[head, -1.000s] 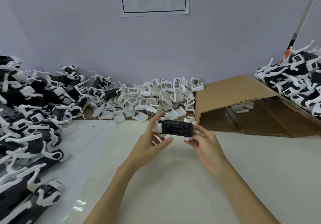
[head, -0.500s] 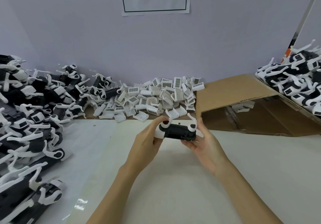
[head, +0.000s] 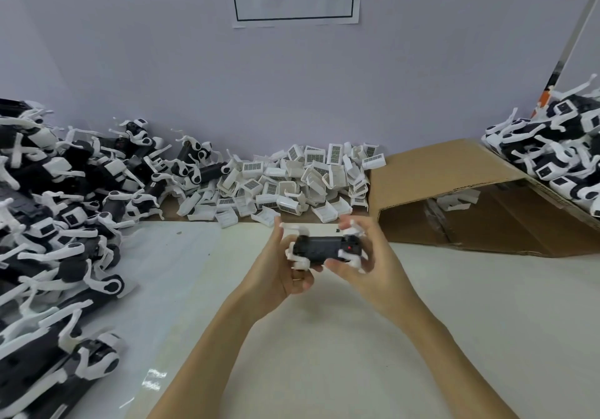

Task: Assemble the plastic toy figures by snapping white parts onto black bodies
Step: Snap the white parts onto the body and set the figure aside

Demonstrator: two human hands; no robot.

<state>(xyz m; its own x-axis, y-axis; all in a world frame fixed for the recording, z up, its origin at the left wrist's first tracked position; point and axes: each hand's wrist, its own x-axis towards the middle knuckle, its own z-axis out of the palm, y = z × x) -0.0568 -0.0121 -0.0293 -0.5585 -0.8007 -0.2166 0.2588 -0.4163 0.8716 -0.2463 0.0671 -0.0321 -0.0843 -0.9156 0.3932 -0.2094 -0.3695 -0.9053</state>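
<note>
A black body (head: 324, 249) with white legs is held above the table (head: 324, 353) centre, gripped at its ends by the left hand (head: 281, 270) and right hand (head: 367, 264), with heaps of figures (head: 55, 223) at nine o'clock, white parts (head: 292, 184) at twelve and a cardboard box (head: 454, 201) at two.

Single head-worn wide-angle view, looking forward and down over the counter (head: 324, 353) toward the back wall. The counter's near edge lies below the frame; its far edge meets the wall mid-picture. Close range: both forearms enter from the bottom. Straight lines bow toward the frame edges.
</note>
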